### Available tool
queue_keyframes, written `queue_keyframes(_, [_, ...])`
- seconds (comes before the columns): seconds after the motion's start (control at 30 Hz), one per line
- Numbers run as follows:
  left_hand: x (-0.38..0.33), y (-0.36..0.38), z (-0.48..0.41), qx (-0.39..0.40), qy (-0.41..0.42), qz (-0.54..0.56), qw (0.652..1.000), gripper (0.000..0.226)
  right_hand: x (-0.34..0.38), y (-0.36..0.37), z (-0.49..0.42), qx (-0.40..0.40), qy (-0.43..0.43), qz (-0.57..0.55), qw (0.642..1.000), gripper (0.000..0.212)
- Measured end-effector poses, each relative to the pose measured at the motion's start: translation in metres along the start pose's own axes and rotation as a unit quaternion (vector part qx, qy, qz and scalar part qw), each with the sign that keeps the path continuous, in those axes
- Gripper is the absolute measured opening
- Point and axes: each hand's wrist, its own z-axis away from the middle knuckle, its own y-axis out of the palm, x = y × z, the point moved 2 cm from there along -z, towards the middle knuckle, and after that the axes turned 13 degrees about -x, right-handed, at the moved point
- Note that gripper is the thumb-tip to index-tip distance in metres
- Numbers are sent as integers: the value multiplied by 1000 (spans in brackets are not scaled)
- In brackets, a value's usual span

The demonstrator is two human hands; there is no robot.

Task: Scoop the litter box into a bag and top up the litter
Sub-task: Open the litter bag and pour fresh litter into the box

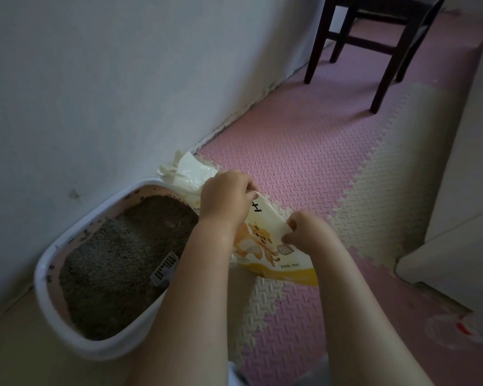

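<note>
Yellow-and-white litter bag (262,246) sat over the foam mat (318,151), just beside the litter box (43,285) at its 3 o'clock. Its top edge was caught by both hands. The left hand (225,196) curled its fingers round the bag's 12 o'clock corner, and the right hand (304,229) pinched the edge at 2 o'clock. Grey litter (109,260) filled the box, with a scoop (165,267) (pale, slotted) at 4 o'clock. A white plastic bag (184,171) lay at the box's 1 o'clock.
</note>
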Motion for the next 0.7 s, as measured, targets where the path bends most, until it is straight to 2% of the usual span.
queue_keyframes(0.1, [-1, -7, -1, 3, -18, -30, 999, 11, -2, -6, -3, -57, 10, -16, 998, 28])
queue_keyframes(0.17, [-2, -14, -2, 1, -27, -47, 999, 13, 2, -11, -2, -93, -6, -15, 996, 20])
queue_keyframes(0.27, [-11, -15, 0, 5, 13, -49, 999, 22, 15, -21, 6, -161, -50, -33, 985, 13])
queue_keyframes(0.4, [-21, -10, 6, 43, 29, -36, 998, 15, 26, -33, 16, -234, -70, -70, 967, 11])
queue_keyframes(0.53, [-19, -18, 7, 6, 28, 11, 1000, 15, 24, -42, 20, -240, -68, -146, 957, 9])
queue_keyframes(0.6, [-20, -21, 9, -15, 32, 32, 999, 15, 19, -49, 22, -213, -67, -205, 953, 7])
queue_keyframes(0.63, [-22, -21, 9, -24, 33, 41, 998, 15, 14, -51, 23, -186, -63, -216, 957, 14])
queue_keyframes(0.7, [-23, -23, 10, -36, 29, 53, 997, 13, -5, -52, 23, -122, -33, -145, 981, 37])
